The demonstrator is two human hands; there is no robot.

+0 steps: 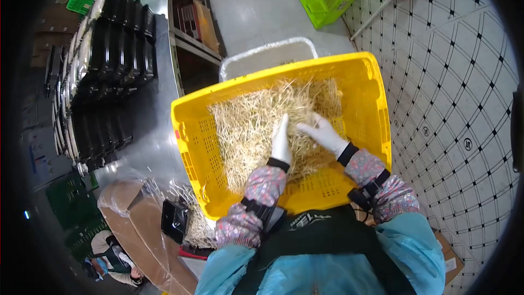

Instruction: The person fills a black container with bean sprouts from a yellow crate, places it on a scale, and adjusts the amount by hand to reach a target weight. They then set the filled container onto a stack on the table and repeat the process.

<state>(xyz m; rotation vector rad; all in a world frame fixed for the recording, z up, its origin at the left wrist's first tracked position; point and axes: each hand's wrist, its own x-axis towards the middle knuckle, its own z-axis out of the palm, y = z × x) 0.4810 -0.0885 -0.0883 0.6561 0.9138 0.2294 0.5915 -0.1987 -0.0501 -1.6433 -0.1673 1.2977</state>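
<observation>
Head view, centre frame: yellow crate, pale sprouts inside; left hand, right hand touching sprouts, each grip's closure indeterminable.

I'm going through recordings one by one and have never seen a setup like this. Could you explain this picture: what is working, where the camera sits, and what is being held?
There is no machine here: a person works with two hands in white gloves. The single picture comes from a camera worn on the head, looking forward and down. The left hand and right hand are in among pale, sprout-like strands inside a yellow crate. The left fingers are extended; the right fingertips are partly hidden, so a firm grip can't be confirmed. To the left, stacked black trays stand on a metal table.
</observation>
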